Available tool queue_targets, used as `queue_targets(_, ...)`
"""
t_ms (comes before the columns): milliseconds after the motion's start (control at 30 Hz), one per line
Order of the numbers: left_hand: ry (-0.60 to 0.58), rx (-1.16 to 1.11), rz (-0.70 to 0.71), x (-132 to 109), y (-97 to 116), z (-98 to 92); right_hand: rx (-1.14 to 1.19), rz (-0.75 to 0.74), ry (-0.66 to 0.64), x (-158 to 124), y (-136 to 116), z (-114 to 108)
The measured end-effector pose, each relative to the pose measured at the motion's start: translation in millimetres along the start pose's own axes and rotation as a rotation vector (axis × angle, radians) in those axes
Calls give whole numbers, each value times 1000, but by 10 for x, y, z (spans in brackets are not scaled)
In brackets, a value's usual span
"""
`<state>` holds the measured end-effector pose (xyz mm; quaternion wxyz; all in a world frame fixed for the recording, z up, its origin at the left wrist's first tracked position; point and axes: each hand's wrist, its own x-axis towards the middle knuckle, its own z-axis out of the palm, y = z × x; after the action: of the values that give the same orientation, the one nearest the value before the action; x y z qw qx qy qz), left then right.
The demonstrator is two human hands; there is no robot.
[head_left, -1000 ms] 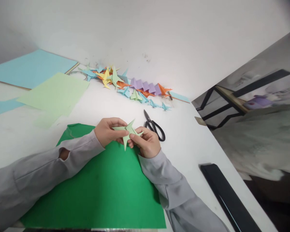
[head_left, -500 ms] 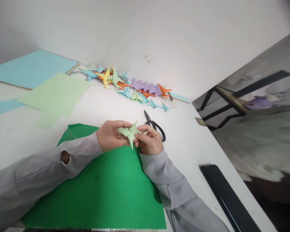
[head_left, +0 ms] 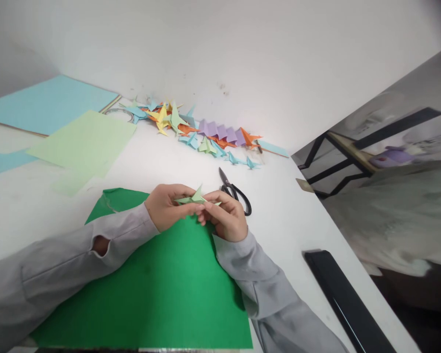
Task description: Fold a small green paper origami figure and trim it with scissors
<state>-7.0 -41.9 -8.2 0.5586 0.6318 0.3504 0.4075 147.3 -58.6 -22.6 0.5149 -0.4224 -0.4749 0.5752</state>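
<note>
The star is pinched by the left hand and the right hand, over the far edge of the green sheet; beyond the sheet, scissors are seen.

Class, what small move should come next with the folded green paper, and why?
Probably a gentle press on the pale green folded piece, to flatten it: the left hand and right hand hold it from either side, and one pointed tip juts up between them.
</note>
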Motion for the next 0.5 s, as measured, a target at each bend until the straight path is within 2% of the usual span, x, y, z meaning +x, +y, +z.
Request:
queue_targets(133,89,19,-53,20,-24,-12,-104,-66,-20,-18,-17,30)
queue_targets(233,121,-9,-80,29,-12,-9,-105,-60,32,-38,-17,69)
queue_targets(500,73,-125,-84,37,2,-8,-72,8,83,-62,-39,95)
